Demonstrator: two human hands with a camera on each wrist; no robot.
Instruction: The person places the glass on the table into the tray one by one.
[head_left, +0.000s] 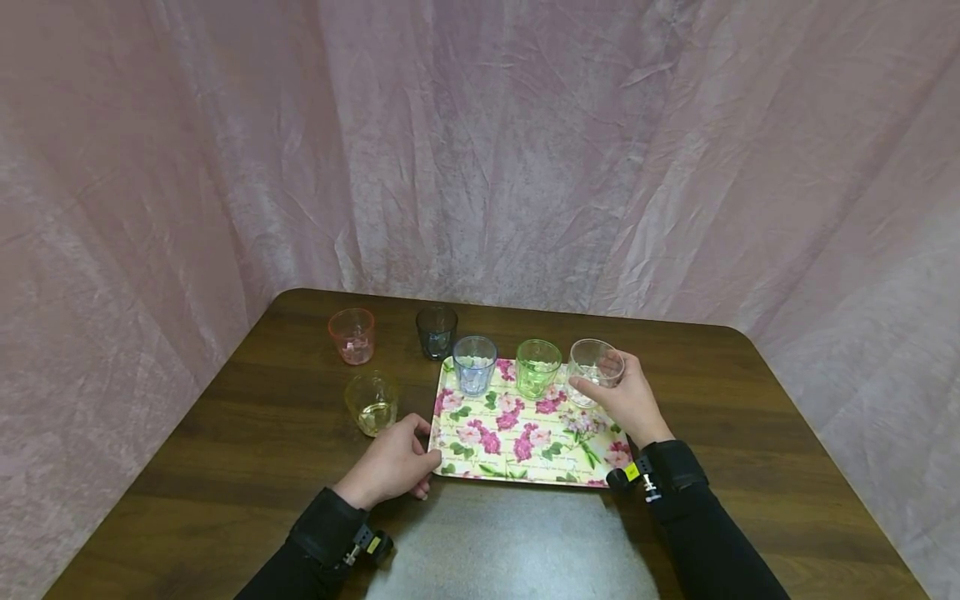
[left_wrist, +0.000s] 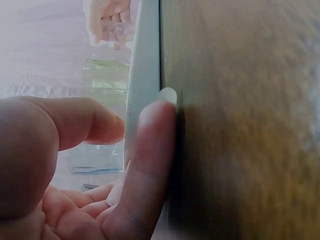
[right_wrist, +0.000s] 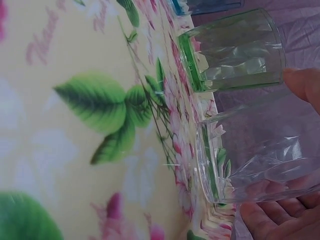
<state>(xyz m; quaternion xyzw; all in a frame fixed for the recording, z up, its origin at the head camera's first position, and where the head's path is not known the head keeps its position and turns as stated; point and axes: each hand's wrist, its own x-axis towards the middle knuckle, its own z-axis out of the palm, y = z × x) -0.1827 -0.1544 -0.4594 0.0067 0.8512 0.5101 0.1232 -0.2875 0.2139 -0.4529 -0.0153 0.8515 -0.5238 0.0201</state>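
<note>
My right hand (head_left: 633, 406) holds a clear glass (head_left: 592, 358) from its right side, thumb across the near face. The glass stands upright at the back right of a floral tray (head_left: 480, 462); in the right wrist view its base (right_wrist: 207, 167) is at the tray surface. At the tray's left edge, my left hand (head_left: 392, 461) pinches the rim between thumb and finger, seen closely in the left wrist view. Along the tray's back edge, a blue glass (head_left: 475, 367) and a green glass (head_left: 537, 369) stand in a row with the clear one.
Left of the tray, a yellow glass (head_left: 372, 406) stands on the wooden table (head_left: 225, 467) near my left hand. Behind it is a pink glass (head_left: 352, 337). A dark grey glass (head_left: 437, 333) stands just behind the tray's back left corner. A pink curtain (head_left: 487, 167) hangs behind the table.
</note>
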